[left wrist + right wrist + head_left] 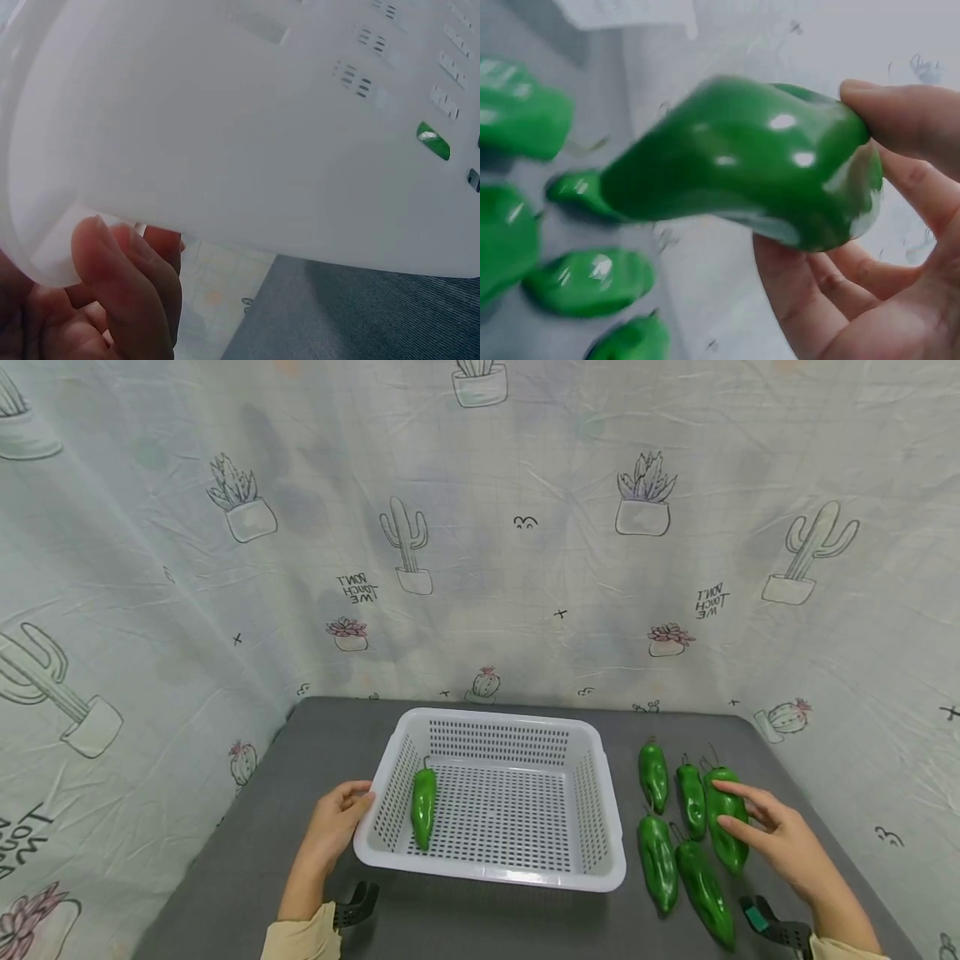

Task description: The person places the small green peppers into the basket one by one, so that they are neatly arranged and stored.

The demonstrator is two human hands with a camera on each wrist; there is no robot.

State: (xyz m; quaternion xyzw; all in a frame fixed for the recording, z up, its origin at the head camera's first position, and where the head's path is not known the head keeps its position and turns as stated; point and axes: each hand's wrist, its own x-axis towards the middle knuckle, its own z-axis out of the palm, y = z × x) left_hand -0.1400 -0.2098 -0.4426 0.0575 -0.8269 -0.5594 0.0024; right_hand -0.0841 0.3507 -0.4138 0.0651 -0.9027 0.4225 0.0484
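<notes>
My left hand point(336, 825) grips the left rim of a white perforated plastic basket point(491, 870). In the left wrist view, its fingertips point(101, 244) curl at the edge of the pale basket wall point(225, 135). One green pepper point(423, 807) lies inside the basket, on the left. To the right of the basket, my right hand point(780, 835) pinches a large glossy green pepper point(727, 831) between thumb and fingers. The right wrist view shows this pepper point(735, 157) close up, its tapered end pointing left.
Several more green peppers, among them a short one point(652, 777), a slim one point(691, 797) and two longer ones, one being the front pepper point(705, 893), lie on the dark grey table point(480, 927). A cactus-print cloth point(525, 568) stands around the back and sides.
</notes>
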